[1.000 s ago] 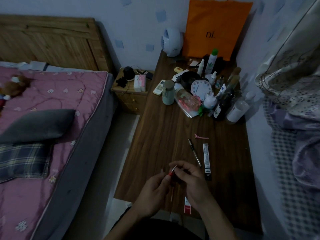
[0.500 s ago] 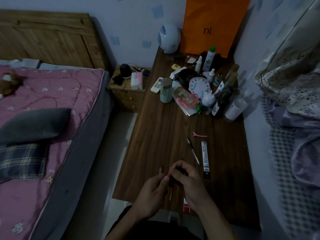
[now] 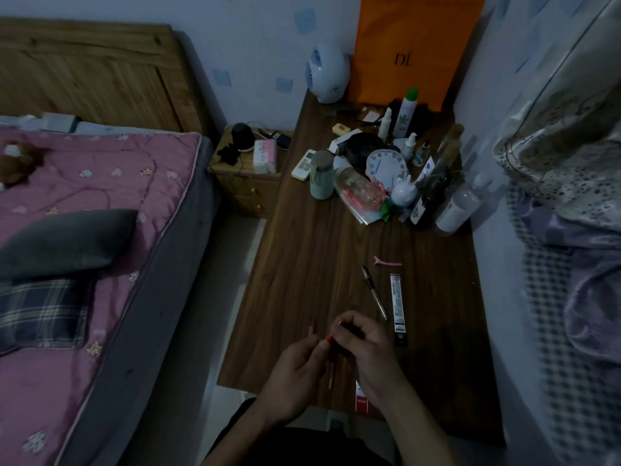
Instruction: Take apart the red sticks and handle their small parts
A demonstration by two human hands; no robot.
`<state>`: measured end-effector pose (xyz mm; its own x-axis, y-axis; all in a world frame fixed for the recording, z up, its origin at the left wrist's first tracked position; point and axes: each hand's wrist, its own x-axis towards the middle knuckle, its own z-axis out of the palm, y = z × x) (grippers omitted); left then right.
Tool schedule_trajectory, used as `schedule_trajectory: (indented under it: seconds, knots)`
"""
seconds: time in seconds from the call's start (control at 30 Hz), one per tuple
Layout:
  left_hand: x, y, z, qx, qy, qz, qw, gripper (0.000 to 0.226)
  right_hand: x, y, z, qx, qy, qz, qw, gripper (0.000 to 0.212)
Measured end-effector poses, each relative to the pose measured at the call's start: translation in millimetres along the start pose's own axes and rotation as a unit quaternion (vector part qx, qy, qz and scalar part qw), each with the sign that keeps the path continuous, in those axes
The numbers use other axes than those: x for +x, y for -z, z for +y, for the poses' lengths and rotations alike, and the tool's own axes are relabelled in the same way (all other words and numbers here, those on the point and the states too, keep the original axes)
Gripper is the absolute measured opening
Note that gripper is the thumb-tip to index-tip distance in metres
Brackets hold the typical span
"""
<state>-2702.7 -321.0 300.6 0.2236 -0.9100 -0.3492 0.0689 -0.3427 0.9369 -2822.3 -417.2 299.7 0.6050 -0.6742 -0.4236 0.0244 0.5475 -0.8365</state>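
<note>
Your left hand & right hand meet over the near end of the dark wooden desk, both pinching a small red-tipped pen part. A slim black pen and long black refill pack lie just beyond your right hand.

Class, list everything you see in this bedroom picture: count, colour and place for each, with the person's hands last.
Small red-tipped object: one, pinched between both hands.
Dark slim pen: one, on the brown wooden table.
Narrow black-and-white packet: one, right of the pen.
Pink hair clip: one, beyond the pen.
White round clock: one, among the bottles.
Orange paper bag: one, against the wall.
Left hand: pinching the object.
Right hand: pinching the object.
</note>
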Motion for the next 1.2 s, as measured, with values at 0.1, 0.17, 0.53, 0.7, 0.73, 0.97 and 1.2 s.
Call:
schedule_trajectory:
  seconds: [0.1, 0.17, 0.53, 0.7, 0.73, 0.97, 1.2]
  knots:
    - [-0.3, 0.1, -2.0, 0.000, 0.004, 0.006, 1.000, 0.034, -0.9, 1.6, 0.6, 0.009, -0.011, 0.005, 1.000, 0.015]
    - [-0.9, 1.1, -3.1, 0.006, 0.009, 0.004, 1.000, 0.035, -0.6, 3.0, 2.1, 0.018, -0.025, 0.011, 0.999, 0.023]
    - [-7.3, -0.4, 3.4, 0.022, 0.014, -0.006, 1.000, 0.034, -4.8, 1.9, 1.0, -0.029, -0.021, 0.018, 0.999, 0.016]
    - [-8.3, -2.6, 4.5, 0.055, 0.023, 0.002, 0.998, 0.031, -6.8, 0.3, 1.5, -0.029, -0.018, 0.019, 0.999, 0.022]
    - [-8.3, -2.9, 4.5, 0.061, 0.023, 0.005, 0.998, 0.030, -6.9, 0.5, 2.2, -0.029, -0.017, 0.021, 0.999, 0.022]
    - [-4.4, -4.8, -1.7, 0.032, 0.024, 0.003, 0.999, 0.029, -6.2, 4.7, 7.1, -0.008, -0.023, 0.047, 0.999, 0.018]
    - [5.1, -5.2, -34.0, 0.064, 0.054, 0.013, 0.996, 0.031, 0.2, 43.7, 28.6, -0.114, -0.035, 0.135, 0.984, 0.009]
